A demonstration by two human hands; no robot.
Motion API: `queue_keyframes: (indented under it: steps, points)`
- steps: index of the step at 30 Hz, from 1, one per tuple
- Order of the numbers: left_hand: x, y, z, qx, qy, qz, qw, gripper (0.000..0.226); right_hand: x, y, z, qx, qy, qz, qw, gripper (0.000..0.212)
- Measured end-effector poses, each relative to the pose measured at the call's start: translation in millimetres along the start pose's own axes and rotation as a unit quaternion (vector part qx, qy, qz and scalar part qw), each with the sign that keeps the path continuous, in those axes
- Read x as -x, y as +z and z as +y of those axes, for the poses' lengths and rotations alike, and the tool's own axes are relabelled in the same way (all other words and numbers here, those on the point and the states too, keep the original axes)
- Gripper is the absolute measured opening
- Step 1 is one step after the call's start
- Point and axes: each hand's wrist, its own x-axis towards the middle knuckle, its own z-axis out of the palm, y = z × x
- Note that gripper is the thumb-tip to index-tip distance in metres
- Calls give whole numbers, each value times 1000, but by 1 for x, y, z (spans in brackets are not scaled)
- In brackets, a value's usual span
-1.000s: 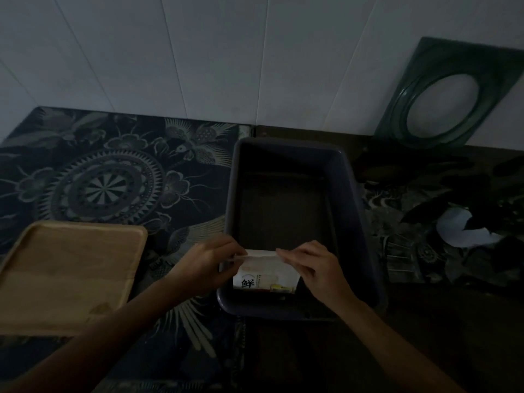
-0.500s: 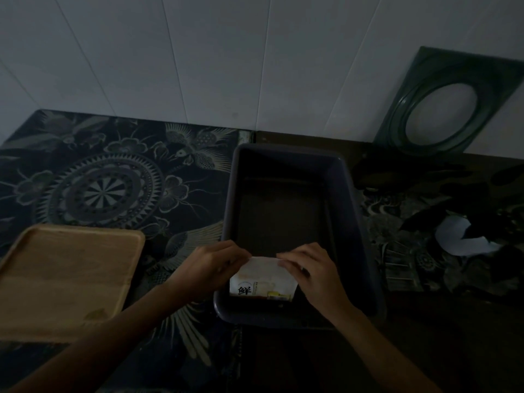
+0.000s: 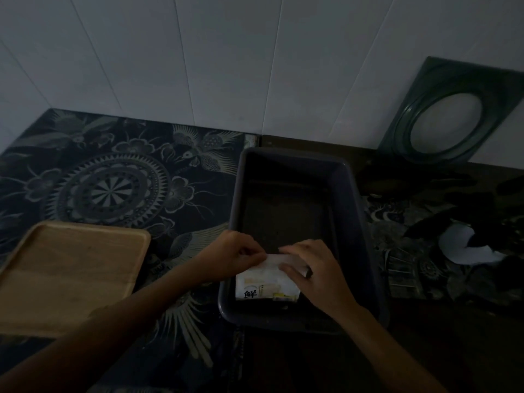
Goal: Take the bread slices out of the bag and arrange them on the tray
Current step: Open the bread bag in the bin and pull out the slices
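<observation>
A white bread bag point(image 3: 265, 285) with printed characters stands at the near end of a dark plastic bin point(image 3: 360, 222). My left hand point(image 3: 231, 255) pinches the bag's top edge from the left. My right hand point(image 3: 317, 269) grips the top from the right, fingers laid over it. The bread inside the bag is hidden. A bare wooden tray point(image 3: 71, 273) lies on the table to the left of the bin, well apart from both hands.
The table wears a dark patterned cloth point(image 3: 113, 191). A dark frame with an oval opening point(image 3: 453, 114) leans on the white wall at the back right. A white scrap point(image 3: 465, 248) and dark clutter lie right of the bin.
Both hands have stayed on the bag's top at the near end of the bin. My right hand has closed further over the top edge, toward the left hand.
</observation>
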Motion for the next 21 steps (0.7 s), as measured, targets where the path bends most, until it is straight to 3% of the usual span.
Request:
queue_keyframes:
  steps: [4, 9, 12, 16, 21]
  points:
    - [-8, -2, -1, -3, -5, -3, 1000, 14, 6, 2, -17, 97, -45, 14, 994, 32]
    - [-19, -13, 1, -51, 23, -4, 998, 10, 11, 7, -29, 169, -95, 26, 981, 12]
    - [-32, -21, 5, -116, 66, 1, 991, 7, 10, 4, -34, 177, -100, 13, 979, 12]
    - [-46, -27, 3, -190, 76, -18, 979, 26, 13, -2, -47, 184, -96, -18, 978, 14]
    - [-50, -25, 4, -259, 80, 23, 962, 40, 34, -13, -72, 187, -73, -41, 979, 7]
